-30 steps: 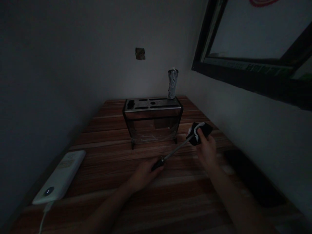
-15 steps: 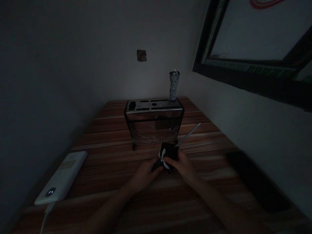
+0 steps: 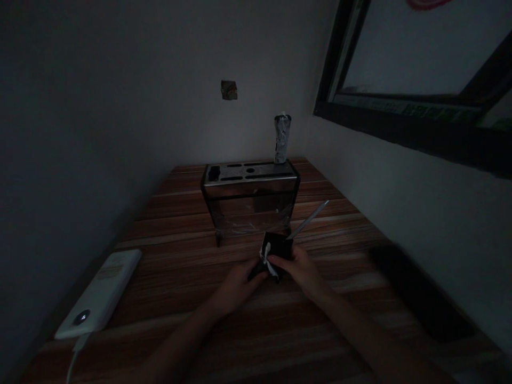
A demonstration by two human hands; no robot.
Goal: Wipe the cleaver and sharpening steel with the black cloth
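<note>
Both my hands are closed on one black-handled object (image 3: 279, 246) in front of the knife block. A white strip (image 3: 266, 254) is tied or wrapped around its dark, flat part, and a thin pale blade-like length (image 3: 309, 218) points up to the right; its exact kind is too dark to tell. My left hand (image 3: 236, 285) grips the dark handle end at lower left. With its thumb by the white strip, my right hand (image 3: 302, 271) holds the right side of the dark part. The knife block (image 3: 252, 186) has a slotted metal top and clear sides.
A grey wrapped object (image 3: 282, 140) stands upright at the knife block's right end. On the left lies a white power bank (image 3: 100, 293) with a cable (image 3: 72, 365). A dark flat object (image 3: 420, 293) lies at right, below a framed window (image 3: 408, 114). Walls border the wooden table (image 3: 168, 234).
The view has shifted very slightly. My hands keep the same hold on the black-handled object, with almost no movement.
</note>
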